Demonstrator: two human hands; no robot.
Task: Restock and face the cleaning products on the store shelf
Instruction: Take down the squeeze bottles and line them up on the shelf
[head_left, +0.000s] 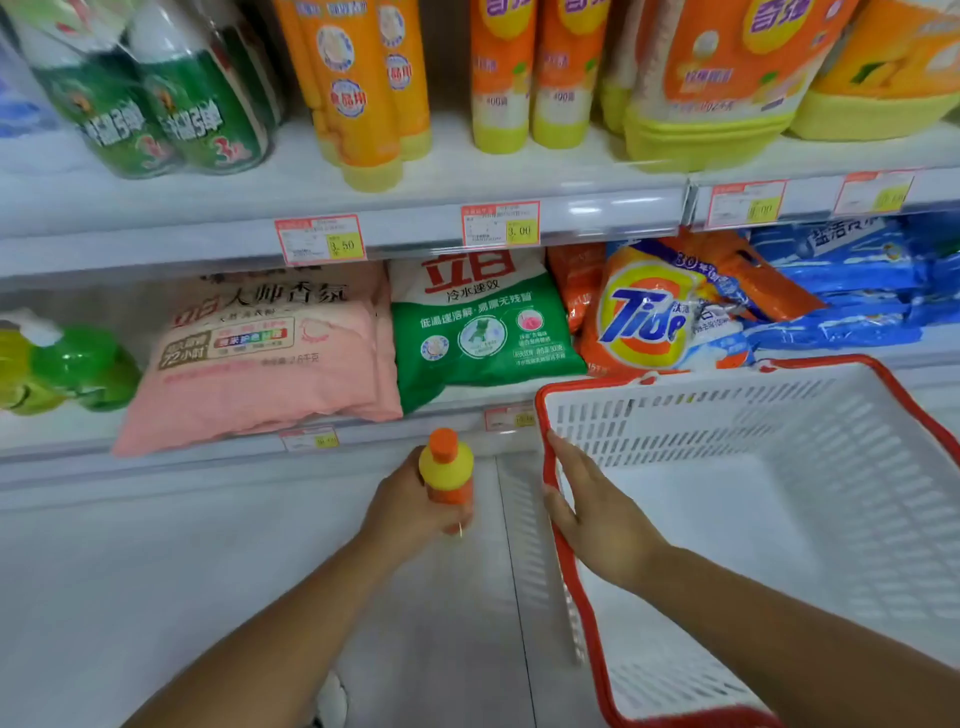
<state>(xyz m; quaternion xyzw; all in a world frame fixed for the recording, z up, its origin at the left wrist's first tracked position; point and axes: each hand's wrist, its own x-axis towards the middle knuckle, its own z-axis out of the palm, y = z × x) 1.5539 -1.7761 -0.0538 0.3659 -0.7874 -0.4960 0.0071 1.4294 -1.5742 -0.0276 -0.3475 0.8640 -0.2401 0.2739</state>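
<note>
Restocking step: one orange bottle (448, 467) is in hand, low in front of the shelving; I judge it to be mid-carry and not yet placed.
Left grip (415, 499): wrapped round the bottle's body from the left and underneath, with the orange cap and yellow shoulder standing clear above the fingers.
Right grip (587, 514): fingers fairly straight, lying on the red rim at the near-left corner of the white basket (727, 415); it holds nothing and seems only to steady the basket.
Bottle's place: below the front edge of the lower shelf (457, 413), just left of the basket and apart from it, cap towards the shelving.
Likely target: the matching orange bottles (501, 78) on the upper shelf (467, 171), above the price tag (500, 224).
Next move calls for: a lift up past the pink bag (260, 358) and the green bag (478, 327), then setting the bottle upright, label outward, level with the front row.
Watch for: knocking over the standing bottles while sliding it in.
</note>
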